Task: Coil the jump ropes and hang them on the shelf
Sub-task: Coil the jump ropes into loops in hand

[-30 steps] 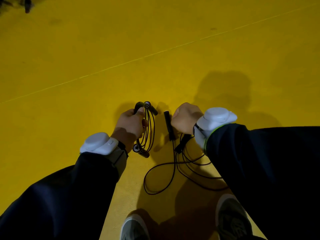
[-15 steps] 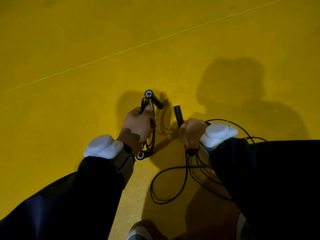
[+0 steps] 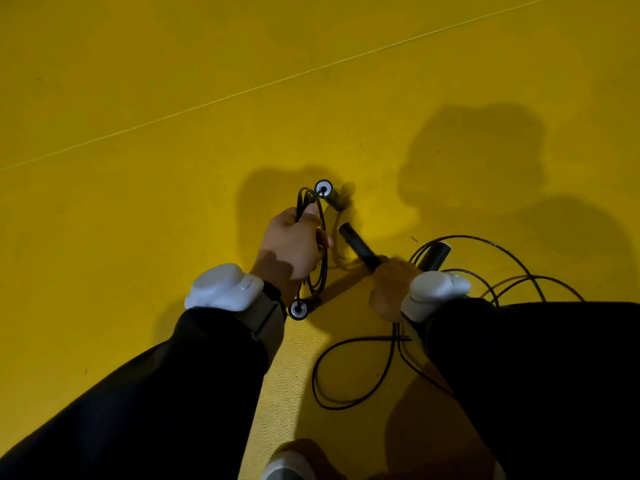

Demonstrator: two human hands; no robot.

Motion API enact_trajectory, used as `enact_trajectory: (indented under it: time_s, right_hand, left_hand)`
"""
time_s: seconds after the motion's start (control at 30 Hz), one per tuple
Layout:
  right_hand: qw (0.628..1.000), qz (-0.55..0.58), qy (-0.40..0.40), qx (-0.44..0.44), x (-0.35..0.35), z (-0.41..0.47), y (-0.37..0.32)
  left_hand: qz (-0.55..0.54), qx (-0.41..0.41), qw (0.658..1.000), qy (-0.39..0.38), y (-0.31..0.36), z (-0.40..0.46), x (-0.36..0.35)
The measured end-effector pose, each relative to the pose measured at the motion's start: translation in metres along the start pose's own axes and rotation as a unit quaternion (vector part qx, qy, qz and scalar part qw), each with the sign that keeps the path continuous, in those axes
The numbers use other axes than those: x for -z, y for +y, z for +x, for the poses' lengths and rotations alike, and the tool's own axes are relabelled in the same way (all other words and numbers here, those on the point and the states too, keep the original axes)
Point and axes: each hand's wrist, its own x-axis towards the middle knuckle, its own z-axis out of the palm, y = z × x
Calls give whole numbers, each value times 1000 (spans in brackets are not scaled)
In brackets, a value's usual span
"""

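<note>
**Both Arms Extending Forward, Both Hands Closed in a Grip**

The left arm [image 3: 145,393] is reaching forward from the near left, clad in a dark sleeve. A white wrist-worn unit [image 3: 223,287] is sitting on top of the left wrist. The left hand [image 3: 294,245] is showing its back to the camera, with fingers curled into a fist and the thumb pressing along the far edge.

The right arm [image 3: 540,382] is entering from the near right, also in a dark sleeve. A second white unit [image 3: 436,289] is covering the right wrist. The right hand [image 3: 391,285] is clenching with knuckles facing far-left, appearing motion-blurred. The two hands are staying near each other without touching.
</note>
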Motion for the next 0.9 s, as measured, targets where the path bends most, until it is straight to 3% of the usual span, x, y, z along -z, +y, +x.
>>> enact_trajectory:
  time_s: [0.1,0.2,0.3,0.5,0.7,0.9]
  right_hand:
    - [999,28,19,-7,0,-4,2]
    - [987,135,66,-60,13,-18,3]
    - [968,228,87,-52,28,-28,4]
    - [886,444,126,-40,82,-68,7]
    - [902,417,112,13,145,-131,13]
    - [938,333,63,66,181,-205,11]
  left_hand:
    - [-8,3,1000,1,1,-1,2]
    - [-4,-10,1000,-5,9,-6,0]
    - [0,-28,1000,11,21,-13,4]
    - [-25,-64,996,51,65,-39,14]
    - [-39,-112,990,73,110,-87,24]
    - [-57,-99,993,15,145,-155,34]
